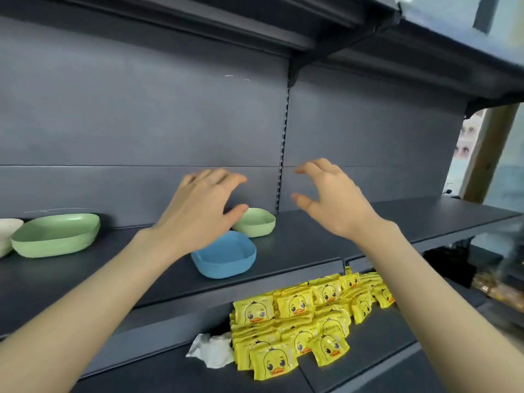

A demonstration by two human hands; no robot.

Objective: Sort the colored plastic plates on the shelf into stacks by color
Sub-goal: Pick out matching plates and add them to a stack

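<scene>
Both hands hover above the shelf (pixel 382 222), and neither holds anything.

1. Left hand (pixel 202 211): palm down, fingers spread and loosely arched, thumb out to the right. I see no contact with any plate.
2. Right hand (pixel 333 199): fingers arched into an open claw, thumb well apart from them, empty.

Key relation: the blue plate (pixel 226 258) lies directly below the left hand, near the front edge of the shelf. The left wrist covers its rear left corner in my view. The small green plate (pixel 256 222) sits just behind it, toward the back panel, under the left thumb tip. I cannot tell whether the two rims touch. Both are rounded squares with no marked long axis. The left hand is the nearer to both. The right hand stands to their right, over bare shelf.

The large green plate (pixel 56 234) lies well apart to the left, its long axis running left to right. A white plate (pixel 7 232) sits beside it, cut off by the frame edge.

Judgement: green occupies two places, so the sort is unfinished. A likely next move is to lower the left hand onto the small green plate and carry it left. The blue plate in front may be knocked on the way.

Yellow packets (pixel 297 316) fill the lower shelf and are not part of the task.
</scene>
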